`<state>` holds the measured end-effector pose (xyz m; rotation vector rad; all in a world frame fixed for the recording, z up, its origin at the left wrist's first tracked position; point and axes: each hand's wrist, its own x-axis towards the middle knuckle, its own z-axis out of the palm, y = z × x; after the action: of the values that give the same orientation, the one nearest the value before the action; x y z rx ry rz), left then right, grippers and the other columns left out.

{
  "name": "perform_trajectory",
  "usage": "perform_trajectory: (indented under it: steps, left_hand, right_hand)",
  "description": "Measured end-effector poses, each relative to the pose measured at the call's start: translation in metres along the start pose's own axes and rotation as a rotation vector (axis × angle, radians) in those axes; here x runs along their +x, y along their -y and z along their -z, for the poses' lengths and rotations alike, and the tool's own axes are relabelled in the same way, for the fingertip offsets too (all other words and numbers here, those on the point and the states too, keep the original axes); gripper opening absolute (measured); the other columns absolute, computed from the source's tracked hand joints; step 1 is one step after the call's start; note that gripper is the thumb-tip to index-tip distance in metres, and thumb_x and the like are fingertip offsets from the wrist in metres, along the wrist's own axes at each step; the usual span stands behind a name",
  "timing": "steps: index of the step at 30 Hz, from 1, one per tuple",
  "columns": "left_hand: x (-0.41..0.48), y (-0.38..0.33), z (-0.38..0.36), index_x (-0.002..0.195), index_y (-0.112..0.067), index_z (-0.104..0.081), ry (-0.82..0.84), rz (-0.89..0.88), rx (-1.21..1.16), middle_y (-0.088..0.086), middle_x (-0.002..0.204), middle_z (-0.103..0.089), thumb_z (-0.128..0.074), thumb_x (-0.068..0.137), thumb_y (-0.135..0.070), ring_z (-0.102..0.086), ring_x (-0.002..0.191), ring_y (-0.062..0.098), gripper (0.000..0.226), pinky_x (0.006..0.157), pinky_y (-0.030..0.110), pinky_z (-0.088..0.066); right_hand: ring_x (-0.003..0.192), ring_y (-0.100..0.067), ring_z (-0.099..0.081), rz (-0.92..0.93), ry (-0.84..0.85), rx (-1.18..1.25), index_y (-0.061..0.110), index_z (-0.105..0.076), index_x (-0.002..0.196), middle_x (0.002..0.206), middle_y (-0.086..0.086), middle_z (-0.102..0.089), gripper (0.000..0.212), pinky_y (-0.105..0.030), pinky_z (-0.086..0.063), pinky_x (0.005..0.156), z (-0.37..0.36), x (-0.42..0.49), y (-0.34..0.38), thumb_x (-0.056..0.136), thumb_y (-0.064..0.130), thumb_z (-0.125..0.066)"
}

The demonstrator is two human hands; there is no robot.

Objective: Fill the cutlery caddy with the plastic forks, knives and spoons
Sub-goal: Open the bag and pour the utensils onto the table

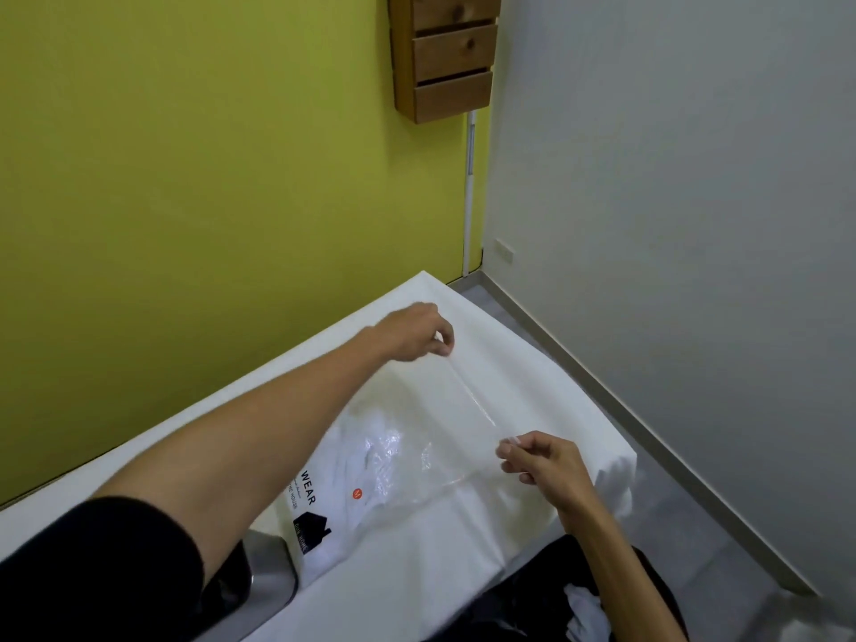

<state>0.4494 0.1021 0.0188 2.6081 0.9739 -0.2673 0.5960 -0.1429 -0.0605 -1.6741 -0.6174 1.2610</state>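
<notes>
A clear plastic bag (393,456) with white plastic cutlery inside lies on the white table (532,363). It carries a white label with black print and a small orange dot. My left hand (417,333) pinches the far corner of the bag's open end. At the near corner of that same end, my right hand (542,465) pinches it too. The edge of the bag is stretched taut between both hands. A shiny metal container (268,576), partly hidden under my left arm, stands at the near left.
A wooden wall box (447,53) with slanted compartments hangs on the yellow-green wall. The table's right end drops to a grey floor (695,525) by the white wall. Dark clothing (532,595) shows at the bottom.
</notes>
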Motion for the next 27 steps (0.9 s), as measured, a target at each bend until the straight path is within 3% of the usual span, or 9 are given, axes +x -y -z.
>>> perform_trajectory:
  steps: [7, 10, 14, 17, 20, 24, 27]
  left_hand:
    - [0.009, 0.045, 0.013, 0.101, -0.029, -0.074, -0.284, 0.244, 0.002, 0.003, 0.100, -0.057, -0.062, 0.098, -0.031, -0.058, 0.100, 0.024, 0.012, 0.069, 0.031, -0.036]
    - [0.005, 0.043, 0.001, 0.096, -0.030, -0.071, -0.385, 0.367, -0.160, 0.004, 0.098, -0.063, -0.062, 0.097, -0.029, -0.062, 0.097, 0.026, 0.010, 0.066, 0.031, -0.039]
    - [-0.010, 0.016, -0.025, 0.114, -0.021, -0.053, -0.528, 0.538, -0.455, 0.005, 0.112, -0.061, -0.056, 0.099, -0.037, -0.057, 0.105, 0.028, 0.022, 0.076, 0.036, -0.039]
    - [-0.019, -0.016, -0.044, 0.106, -0.018, -0.051, -0.400, 0.627, -0.555, 0.003, 0.108, -0.062, -0.057, 0.092, -0.058, -0.057, 0.103, 0.028, 0.042, 0.078, 0.035, -0.040]
    - [-0.020, -0.039, -0.062, 0.091, -0.020, -0.060, -0.241, 0.646, -0.558, 0.001, 0.098, -0.065, -0.056, 0.088, -0.065, -0.061, 0.095, 0.028, 0.046, 0.078, 0.035, -0.045]
    - [-0.018, -0.048, -0.074, 0.067, -0.018, -0.049, -0.197, 0.619, -0.679, -0.001, 0.066, -0.052, -0.055, 0.091, -0.041, -0.053, 0.068, 0.022, 0.034, 0.064, 0.030, -0.041]
    - [-0.020, -0.048, -0.072, 0.063, -0.018, -0.044, -0.224, 0.614, -0.721, 0.000, 0.063, -0.045, -0.054, 0.087, -0.032, -0.045, 0.063, 0.021, 0.029, 0.060, 0.030, -0.037]
  right_hand:
    - [0.084, -0.026, -0.073, 0.047, 0.040, -0.018, 0.004, -0.071, 0.085, 0.090, -0.007, -0.077, 0.012, -0.032, -0.048, 0.073, 0.004, 0.005, 0.009, 0.084, 0.015, -0.076]
    - [0.085, -0.027, -0.073, 0.057, 0.054, -0.042, 0.007, -0.069, 0.082, 0.090, -0.006, -0.077, 0.012, -0.034, -0.048, 0.074, 0.005, 0.008, 0.014, 0.084, 0.015, -0.076]
    - [0.085, -0.027, -0.074, 0.048, 0.080, -0.092, 0.010, -0.068, 0.078, 0.089, -0.008, -0.077, 0.012, -0.036, -0.049, 0.075, 0.004, 0.009, 0.013, 0.083, 0.015, -0.077]
    - [0.084, -0.027, -0.073, 0.038, 0.094, -0.102, 0.009, -0.067, 0.077, 0.089, -0.010, -0.076, 0.013, -0.035, -0.049, 0.074, 0.004, 0.008, 0.012, 0.083, 0.015, -0.077]
    - [0.085, -0.028, -0.073, 0.019, 0.111, -0.112, 0.005, -0.067, 0.079, 0.092, -0.013, -0.076, 0.014, -0.035, -0.049, 0.073, 0.004, 0.009, 0.014, 0.083, 0.014, -0.077]
    - [0.088, -0.025, -0.072, -0.023, 0.170, -0.149, -0.002, -0.067, 0.090, 0.093, -0.011, -0.076, 0.019, -0.032, -0.050, 0.074, 0.011, 0.008, 0.017, 0.085, 0.015, -0.076]
    - [0.089, -0.018, -0.069, -0.022, 0.239, -0.137, 0.010, -0.071, 0.099, 0.096, -0.006, -0.075, 0.020, -0.035, -0.051, 0.079, 0.017, 0.006, 0.033, 0.085, 0.023, -0.076]
